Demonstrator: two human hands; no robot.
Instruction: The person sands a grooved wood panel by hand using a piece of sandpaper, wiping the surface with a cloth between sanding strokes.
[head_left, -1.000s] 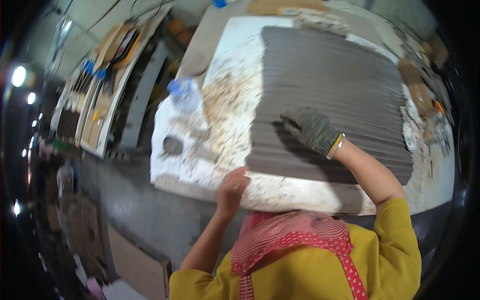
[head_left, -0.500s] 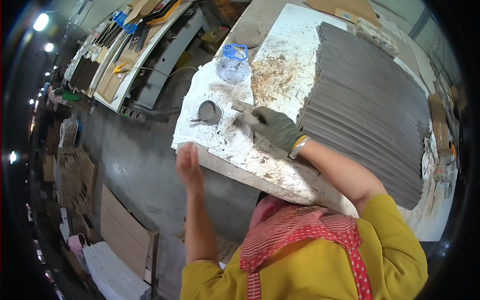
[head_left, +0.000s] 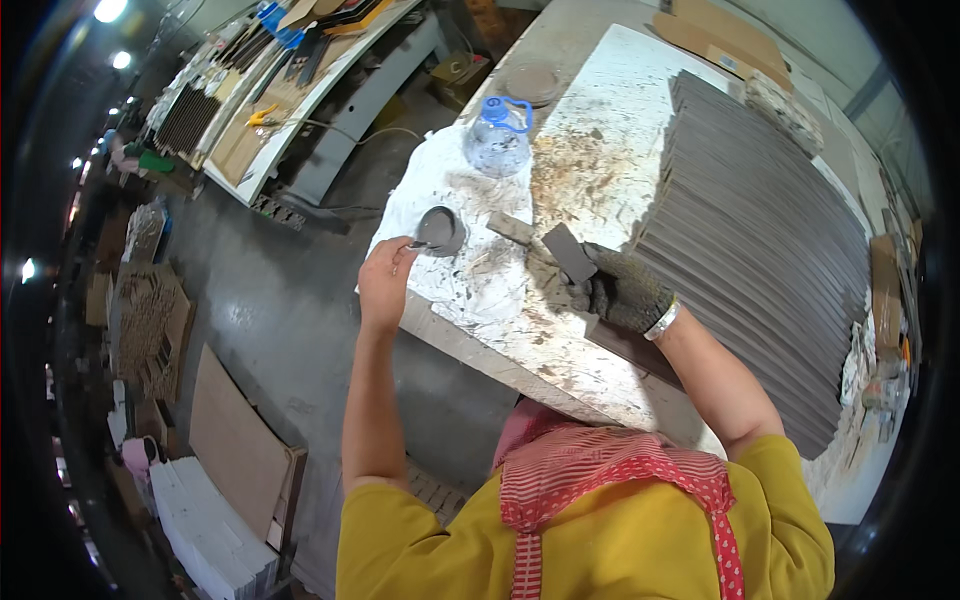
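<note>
On the white cloth [head_left: 400, 200] stands a small round pot [head_left: 446, 236] of dark grey paste. A thin dark stick [head_left: 421, 244] pokes out over its left rim, and the bare fingertips of my left hand [head_left: 385, 285] are pinched on its end. My right hand [head_left: 632, 290], in a dirty dark glove, is closed on a flat dark grey rectangular piece [head_left: 570, 253], whose free end points toward the pot. A small greyish block [head_left: 510, 227] lies between the pot and this piece. Partly beneath the glove runs a brown strip [head_left: 635, 352].
A clear plastic jug with a blue lid and handle [head_left: 498, 140] stands behind the pot. To the right, long grey strips [head_left: 760, 260] lie in a broad stack. Cardboard [head_left: 725, 40] rests at the back. The table's near edge [head_left: 480, 355] borders the floor on the left.
My left hand has moved forward to the pot and taken hold of the stick. My right hand has drawn back to the right, and the flat dark piece now shows in it.
</note>
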